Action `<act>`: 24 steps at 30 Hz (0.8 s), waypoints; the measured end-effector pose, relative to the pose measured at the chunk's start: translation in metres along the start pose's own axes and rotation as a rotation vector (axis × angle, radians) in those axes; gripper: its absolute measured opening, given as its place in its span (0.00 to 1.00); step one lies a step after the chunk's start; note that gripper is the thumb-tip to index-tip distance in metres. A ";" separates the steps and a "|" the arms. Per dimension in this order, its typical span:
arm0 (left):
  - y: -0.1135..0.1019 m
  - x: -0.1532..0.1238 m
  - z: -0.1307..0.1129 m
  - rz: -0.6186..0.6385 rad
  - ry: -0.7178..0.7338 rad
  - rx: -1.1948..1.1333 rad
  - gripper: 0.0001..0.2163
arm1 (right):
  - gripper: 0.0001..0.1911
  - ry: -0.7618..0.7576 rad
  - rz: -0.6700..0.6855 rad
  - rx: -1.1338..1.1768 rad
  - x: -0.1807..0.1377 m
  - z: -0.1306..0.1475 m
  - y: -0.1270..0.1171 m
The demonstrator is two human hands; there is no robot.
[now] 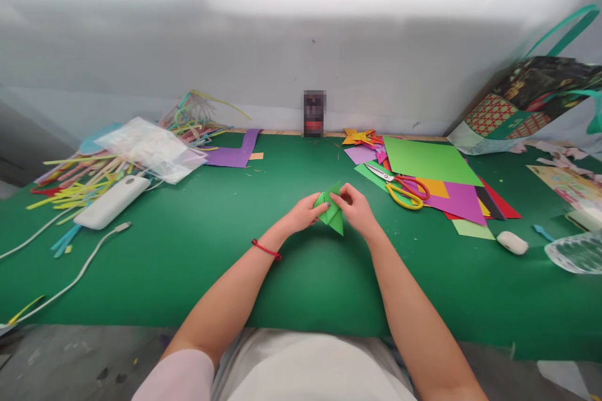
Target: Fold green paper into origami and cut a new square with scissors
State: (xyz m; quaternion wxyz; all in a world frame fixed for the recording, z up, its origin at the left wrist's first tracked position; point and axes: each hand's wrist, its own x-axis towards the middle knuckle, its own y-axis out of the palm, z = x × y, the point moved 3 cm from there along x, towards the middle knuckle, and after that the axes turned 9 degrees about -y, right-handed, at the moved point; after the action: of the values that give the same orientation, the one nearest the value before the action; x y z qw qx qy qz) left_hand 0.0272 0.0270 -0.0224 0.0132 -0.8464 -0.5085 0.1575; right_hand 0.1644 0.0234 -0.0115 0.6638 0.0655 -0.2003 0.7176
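A folded piece of green paper (335, 220) is held between both hands, just above the green table (282, 288). My left hand (303, 213) pinches its left side, with a red string bracelet (266, 250) on that wrist. On the upper right, my right hand (356, 208) grips the same paper between thumb and fingers. Creases and pointed corners show on the paper; one point hangs down between the hands. To the right of my right hand lie scissors (408, 192) with red and yellow handles, their blades partly spread.
Coloured sheets (430, 160) and folded orange paper (358, 137) lie at the back right. A white power bank (113, 202), a plastic bag (155, 147) and many paper strips (89, 191) occupy the left. A patterned bag (517, 100), a white case (512, 242) and a clear plastic container (576, 253) are on the right.
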 end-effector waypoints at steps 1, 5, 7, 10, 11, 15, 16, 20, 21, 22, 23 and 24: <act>0.000 0.000 0.001 -0.009 0.000 0.007 0.12 | 0.19 -0.001 -0.004 -0.027 0.000 -0.001 0.000; 0.000 0.000 0.001 -0.049 0.021 0.034 0.10 | 0.18 0.004 -0.009 -0.124 -0.001 -0.003 0.000; 0.000 -0.001 0.000 -0.071 0.040 0.054 0.10 | 0.19 0.012 -0.005 -0.156 -0.001 -0.003 0.001; -0.001 -0.003 -0.003 -0.107 0.059 0.057 0.10 | 0.21 0.025 -0.012 -0.155 -0.001 -0.002 0.001; -0.001 -0.003 -0.003 -0.113 0.062 0.047 0.11 | 0.22 0.029 -0.017 -0.143 -0.001 -0.001 0.001; 0.000 -0.003 -0.005 -0.114 0.076 -0.023 0.13 | 0.25 0.087 0.014 -0.053 -0.001 0.001 0.000; 0.000 -0.003 -0.006 -0.111 0.081 -0.042 0.13 | 0.26 0.110 0.039 -0.024 -0.001 0.001 0.000; -0.001 -0.004 -0.008 -0.120 0.090 -0.141 0.15 | 0.26 0.212 0.189 0.109 -0.004 0.005 0.005; -0.001 -0.004 -0.009 -0.131 0.093 -0.161 0.16 | 0.27 0.235 0.241 0.141 -0.005 0.006 0.007; -0.002 -0.005 -0.010 -0.143 0.098 -0.174 0.16 | 0.28 0.252 0.286 0.174 -0.006 0.007 0.009; -0.003 -0.006 -0.011 -0.154 0.103 -0.182 0.17 | 0.29 0.261 0.321 0.207 -0.007 0.008 0.012; -0.004 -0.006 -0.012 -0.160 0.107 -0.186 0.17 | 0.30 0.262 0.341 0.240 -0.008 0.009 0.013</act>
State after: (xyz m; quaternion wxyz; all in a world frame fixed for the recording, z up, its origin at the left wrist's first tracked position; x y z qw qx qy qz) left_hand 0.0246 0.0250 -0.0092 -0.0257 -0.8080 -0.5852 0.0628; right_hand 0.1506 0.0120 -0.0089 0.5406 0.0155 -0.0341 0.8404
